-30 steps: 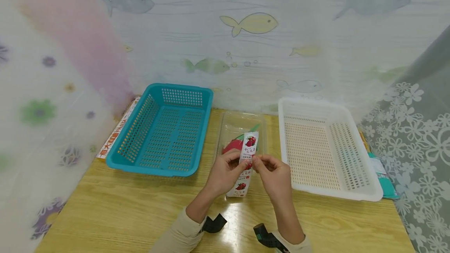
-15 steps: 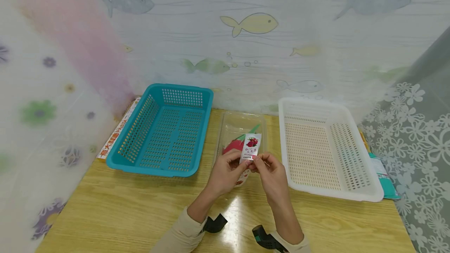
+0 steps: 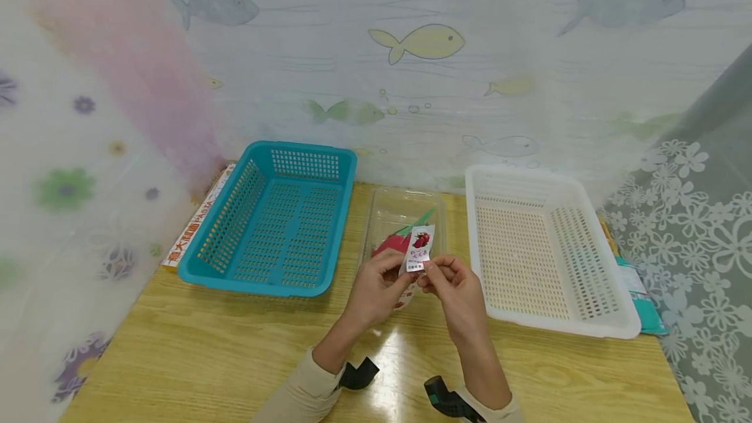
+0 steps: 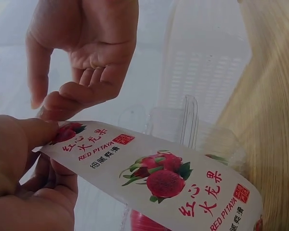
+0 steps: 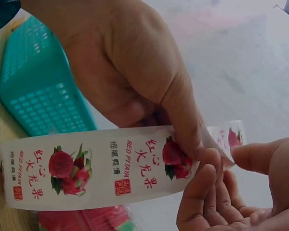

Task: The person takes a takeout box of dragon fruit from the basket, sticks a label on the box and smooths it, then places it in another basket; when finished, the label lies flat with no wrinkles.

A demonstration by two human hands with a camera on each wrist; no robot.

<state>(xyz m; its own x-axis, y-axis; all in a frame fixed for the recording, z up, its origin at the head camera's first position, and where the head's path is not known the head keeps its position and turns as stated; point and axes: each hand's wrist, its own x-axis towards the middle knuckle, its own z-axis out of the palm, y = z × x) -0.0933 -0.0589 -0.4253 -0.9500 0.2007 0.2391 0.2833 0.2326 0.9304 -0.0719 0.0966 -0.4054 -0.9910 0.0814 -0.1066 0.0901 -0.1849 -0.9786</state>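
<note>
A white strip of labels (image 4: 154,178), printed with red pitaya pictures and writing, is bent over between my two hands. My left hand (image 3: 376,286) pinches it between thumb and fingers, and the longer part hangs down toward the table. My right hand (image 3: 455,289) has its thumb and forefinger at the folded upper part of the strip (image 5: 226,139), pinching its edge. Just behind the hands stands a clear plastic box (image 3: 402,198). A red and green item (image 3: 390,242) lies in it, partly covered by the strip and the left hand.
On the left is a turquoise basket (image 3: 290,224), with a pasta box (image 3: 196,220) beside it. A white basket (image 3: 523,247) stands to the right. Beyond its outer side lies a teal and white packet (image 3: 643,299). A patterned curtain (image 3: 411,83) hangs behind the wooden table (image 3: 217,351).
The strip, earlier laid out long below the hands, is now folded so its upper label stands above the fingers. That label has tilted and shifted slightly down; both hands stay in nearly the same place.
</note>
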